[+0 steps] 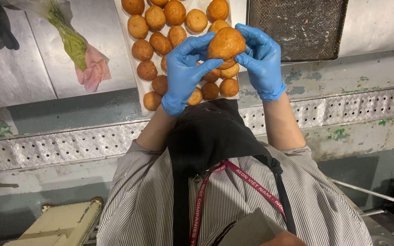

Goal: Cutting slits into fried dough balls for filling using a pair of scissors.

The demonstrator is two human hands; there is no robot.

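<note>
- Both gloved hands, left (183,73) and right (261,61), pinch one bun (225,43) over the tray (126,36).
- Fingers close lightly around it; squeezing harder could tear its crust.
- A slip would likely drop it onto the buns (160,27) below.

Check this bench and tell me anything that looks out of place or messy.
Green smears stain the worn ledge, more at its left end. A piping bag of green filling lies loose beside a crumpled pink cloth. The buns on the tray sit in tidy rows; both hands hold one bun.
</note>
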